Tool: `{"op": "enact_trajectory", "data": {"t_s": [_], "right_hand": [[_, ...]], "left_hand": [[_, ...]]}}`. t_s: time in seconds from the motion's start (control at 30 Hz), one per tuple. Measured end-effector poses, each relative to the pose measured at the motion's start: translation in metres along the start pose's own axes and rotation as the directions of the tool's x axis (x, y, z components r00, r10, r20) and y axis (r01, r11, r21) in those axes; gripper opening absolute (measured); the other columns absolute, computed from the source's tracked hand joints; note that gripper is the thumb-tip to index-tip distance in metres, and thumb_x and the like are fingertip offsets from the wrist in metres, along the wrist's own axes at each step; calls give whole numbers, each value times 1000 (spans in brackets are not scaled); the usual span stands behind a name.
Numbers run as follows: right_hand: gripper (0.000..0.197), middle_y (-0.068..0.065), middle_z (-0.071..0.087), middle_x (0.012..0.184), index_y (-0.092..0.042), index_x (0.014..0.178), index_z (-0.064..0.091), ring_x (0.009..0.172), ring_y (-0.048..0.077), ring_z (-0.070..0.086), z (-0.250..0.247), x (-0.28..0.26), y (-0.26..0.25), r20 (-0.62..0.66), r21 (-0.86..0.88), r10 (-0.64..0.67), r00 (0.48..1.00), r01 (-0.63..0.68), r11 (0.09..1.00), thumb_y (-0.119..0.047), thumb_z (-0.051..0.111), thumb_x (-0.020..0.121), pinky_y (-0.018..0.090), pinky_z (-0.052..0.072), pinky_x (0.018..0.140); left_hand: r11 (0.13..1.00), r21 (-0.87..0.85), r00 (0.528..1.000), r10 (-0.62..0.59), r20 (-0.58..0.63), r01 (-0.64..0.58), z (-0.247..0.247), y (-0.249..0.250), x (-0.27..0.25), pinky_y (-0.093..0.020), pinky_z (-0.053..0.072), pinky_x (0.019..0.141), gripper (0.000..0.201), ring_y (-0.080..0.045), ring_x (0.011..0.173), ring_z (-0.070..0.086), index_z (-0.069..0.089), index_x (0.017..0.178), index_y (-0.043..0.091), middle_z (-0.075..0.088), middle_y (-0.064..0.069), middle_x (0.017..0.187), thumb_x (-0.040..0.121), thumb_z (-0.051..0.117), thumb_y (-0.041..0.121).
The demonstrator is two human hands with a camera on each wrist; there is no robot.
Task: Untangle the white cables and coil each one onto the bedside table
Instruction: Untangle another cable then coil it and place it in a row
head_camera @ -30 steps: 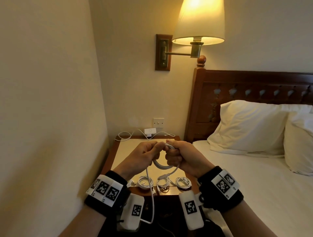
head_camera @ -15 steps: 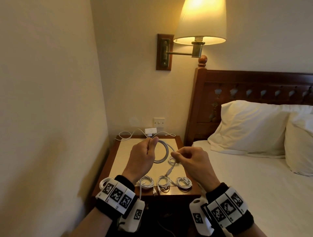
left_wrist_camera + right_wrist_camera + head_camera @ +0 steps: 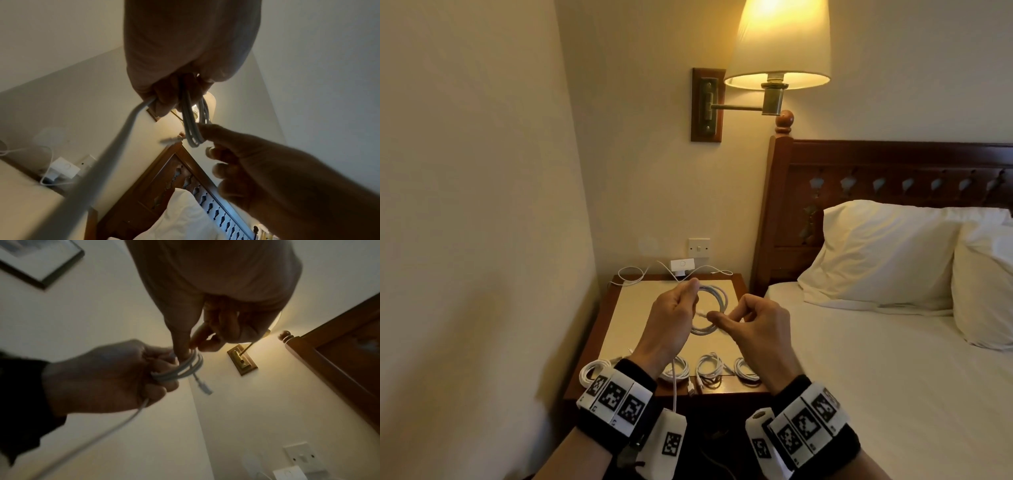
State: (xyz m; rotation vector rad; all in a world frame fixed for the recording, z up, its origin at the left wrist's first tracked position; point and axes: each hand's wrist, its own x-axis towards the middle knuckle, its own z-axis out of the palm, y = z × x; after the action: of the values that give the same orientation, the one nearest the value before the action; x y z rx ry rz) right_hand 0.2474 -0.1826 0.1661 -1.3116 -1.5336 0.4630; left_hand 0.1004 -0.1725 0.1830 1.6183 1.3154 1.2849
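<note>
walls: cream [image 3: 482, 171] | lamp: lit [image 3: 777, 41] | headboard: dark wood [image 3: 893, 161]

No readable text, only coded square markers on the wristbands [image 3: 616, 399].

A lit wall lamp [image 3: 777, 44] with a cream shade hangs on a brass arm from a wooden wall plate [image 3: 707, 104]. Right of the lamp stands a carved dark headboard [image 3: 893, 171], with two white pillows [image 3: 887, 253] leaning against it. Below the lamp sits a wall switch [image 3: 699, 247].
</note>
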Motion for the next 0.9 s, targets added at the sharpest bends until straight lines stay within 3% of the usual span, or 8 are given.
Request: {"op": "enact_trajectory", "data": {"t_s": [0.1,0.23,0.37,0.47,0.6,0.7,0.8,0.9], "right_hand": [[23,-7,60,76,-20,78,57,69,9,55,7,1,5,-17,23,-65,998,65,998,-25,79,78,26,48,61],[18,2,70,91,-11,95,53,91,9,68,9,2,1,84,305,-52,995,24,952,-11,69,87,28,56,82],[26,11,70,94,-5,105,48,90,17,71,-4,3,-3,320,444,-67,945,-87,892,-5,67,87,30,57,82],[39,7,69,100,-12,110,46,93,18,71,-13,6,-2,461,346,-108,881,-67,936,6,67,84,28,57,81],[32,11,70,94,-9,105,47,84,18,74,-14,3,1,421,234,-28,907,-78,969,7,66,85,39,61,77],[35,17,68,95,-8,110,49,83,21,73,-21,3,1,477,277,24,879,-176,945,10,65,83,31,60,74],[47,11,62,87,-18,122,57,81,16,69,-27,6,-3,573,268,41,819,-235,934,13,58,86,24,55,74],[43,8,57,80,-11,114,66,76,15,61,-23,7,-9,591,407,57,805,-359,840,12,43,86,25,50,73]], "left_hand": [[993,-94,995,-61,73,68,2,6,-3,-26,28,53,44,-9,52,29,45,70,14,34,4,58,104,34,39],[988,-132,995,-75,72,84,2,9,-1,-25,25,50,44,-7,47,26,43,67,17,32,6,54,105,34,38],[983,-154,994,-99,40,104,-5,7,4,-23,24,47,43,-6,46,26,45,69,16,32,5,55,104,35,39],[973,-190,991,-129,27,132,-8,5,5,-27,21,48,41,-9,48,24,46,70,18,31,3,58,104,37,40],[935,-308,984,-173,37,176,-13,8,8,-26,22,49,39,-9,49,23,48,71,20,29,6,56,103,38,39],[919,-352,984,-168,55,177,-15,11,12,-25,23,50,37,-9,50,22,52,76,17,28,7,56,104,39,37],[928,-334,986,-163,30,163,-7,12,11,-27,22,51,38,-9,51,24,53,75,16,30,5,56,103,40,37],[941,-292,983,-183,-7,173,1,11,12,-25,25,49,40,-9,50,28,52,74,17,34,5,57,103,38,40]]}}
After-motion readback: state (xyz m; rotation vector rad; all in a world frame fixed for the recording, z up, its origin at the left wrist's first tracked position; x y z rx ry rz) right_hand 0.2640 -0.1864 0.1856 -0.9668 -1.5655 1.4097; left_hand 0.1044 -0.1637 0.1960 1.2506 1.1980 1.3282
